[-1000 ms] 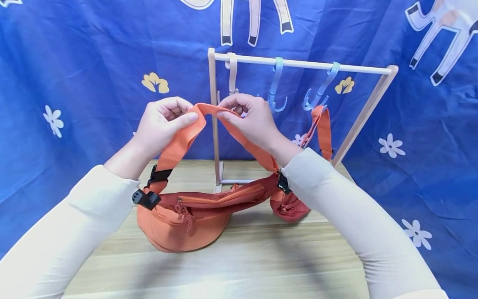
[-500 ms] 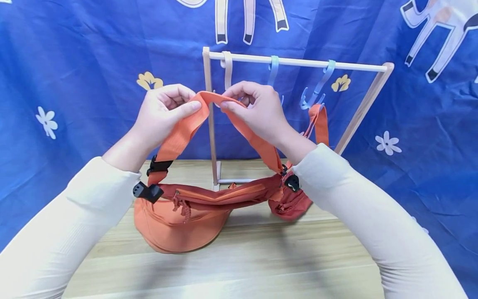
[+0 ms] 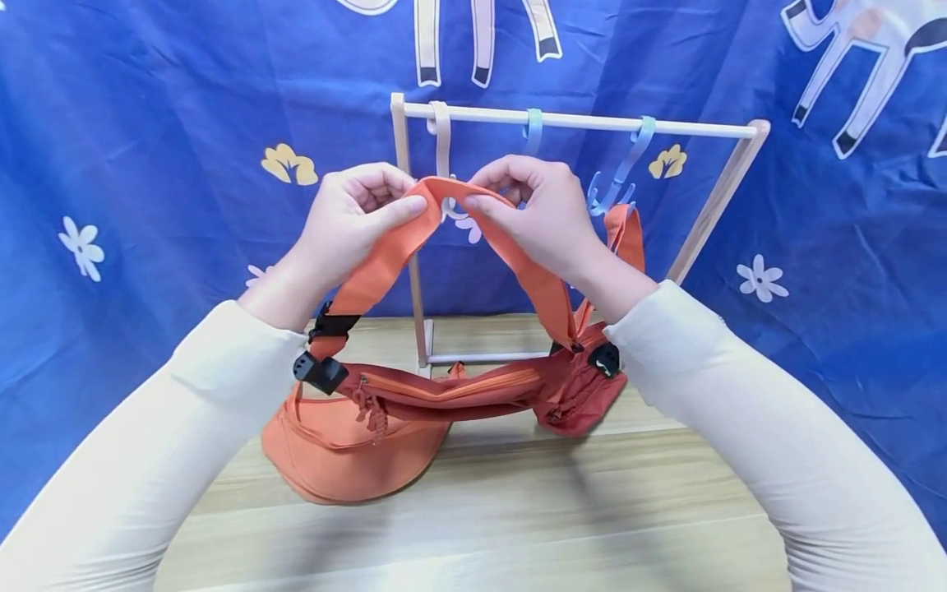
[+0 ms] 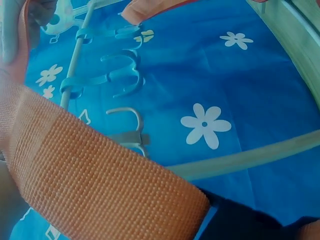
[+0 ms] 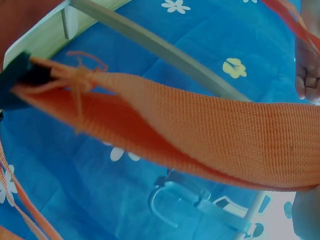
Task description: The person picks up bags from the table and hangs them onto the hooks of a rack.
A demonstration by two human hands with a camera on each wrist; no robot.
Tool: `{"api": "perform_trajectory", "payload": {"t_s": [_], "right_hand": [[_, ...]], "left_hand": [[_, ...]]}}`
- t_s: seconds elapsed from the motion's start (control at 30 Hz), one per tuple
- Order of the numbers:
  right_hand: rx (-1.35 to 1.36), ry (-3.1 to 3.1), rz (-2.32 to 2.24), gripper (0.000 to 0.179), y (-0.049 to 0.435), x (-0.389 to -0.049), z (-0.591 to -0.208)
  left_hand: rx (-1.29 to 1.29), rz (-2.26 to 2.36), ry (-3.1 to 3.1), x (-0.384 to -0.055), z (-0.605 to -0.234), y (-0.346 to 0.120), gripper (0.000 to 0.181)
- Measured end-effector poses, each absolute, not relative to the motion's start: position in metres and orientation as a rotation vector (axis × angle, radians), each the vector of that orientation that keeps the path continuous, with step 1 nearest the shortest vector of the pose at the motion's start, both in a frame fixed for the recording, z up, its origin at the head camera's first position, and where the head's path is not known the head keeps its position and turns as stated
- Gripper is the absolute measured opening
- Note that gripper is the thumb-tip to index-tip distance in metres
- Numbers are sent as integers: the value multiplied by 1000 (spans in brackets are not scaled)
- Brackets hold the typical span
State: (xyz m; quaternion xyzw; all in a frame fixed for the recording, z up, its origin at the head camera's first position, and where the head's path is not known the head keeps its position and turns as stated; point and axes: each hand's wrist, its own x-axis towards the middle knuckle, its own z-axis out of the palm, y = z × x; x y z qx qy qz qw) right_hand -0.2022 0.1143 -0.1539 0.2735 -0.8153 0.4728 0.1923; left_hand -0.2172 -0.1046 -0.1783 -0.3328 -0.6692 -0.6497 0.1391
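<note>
My left hand (image 3: pixel 358 218) and right hand (image 3: pixel 543 214) pinch the top of an orange webbing strap (image 3: pixel 543 288) between thumbs and fingers, a short way apart. The strap rises in an arch from a dark red waist bag (image 3: pixel 459 399) with an orange zipper, hanging level below the hands. Black buckles (image 3: pixel 333 323) sit at its left end. In the left wrist view the strap (image 4: pixel 105 165) crosses close to the lens; in the right wrist view the strap (image 5: pixel 215 130) is folded lengthwise. My right wrist partly hides a red pouch (image 3: pixel 584 403); whether it belongs to this bag I cannot tell.
Behind stands a wooden rack (image 3: pixel 718 205) whose bar carries a pale hook (image 3: pixel 441 140), a blue-green hook (image 3: pixel 533 131) and a blue hook (image 3: pixel 625 168). Another orange strap (image 3: pixel 629 238) hangs at the blue hook. An orange rounded fabric item (image 3: pixel 355 460) lies on the wooden table (image 3: pixel 473 526).
Both hands have risen and then shifted right with the strap, its top now in front of the pale hook. The bag has moved right with them; the orange item stays on the table.
</note>
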Motion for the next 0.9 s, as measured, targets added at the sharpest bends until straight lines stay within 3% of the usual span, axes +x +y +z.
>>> {"api": "perform_trajectory", "payload": {"t_s": [0.9], "right_hand": [[459, -2352, 1224, 21, 171, -232, -165]], "left_hand": [[-872, -1829, -2082, -257, -189, -35, 15]]}}
